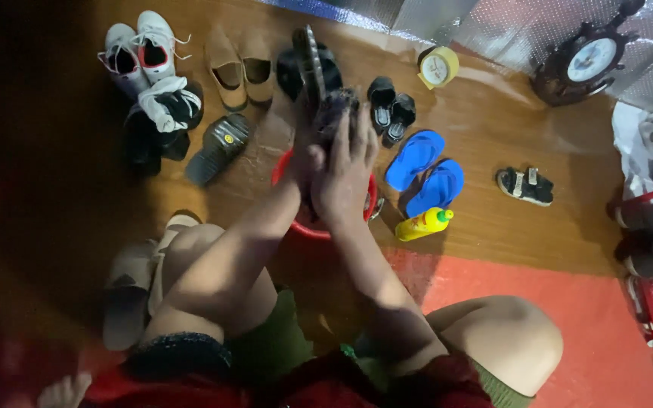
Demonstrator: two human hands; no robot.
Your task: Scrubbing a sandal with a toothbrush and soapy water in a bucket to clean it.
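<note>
dark shoe (pixel 319 91) | under right hand (pixel 345 170) fingers | above red basin (pixel 285 170)

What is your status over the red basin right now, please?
Both hands, left and right, clasp a dark shoe above the red basin. Yellow bottle beside the basin. Nothing in the way.

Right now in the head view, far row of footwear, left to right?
White sneakers → tan slip-ons → small black sandals → blue flip-flops → black strap sandal. I've skipped the dark shoe held in the hands over the red basin, since it overlaps.
</note>
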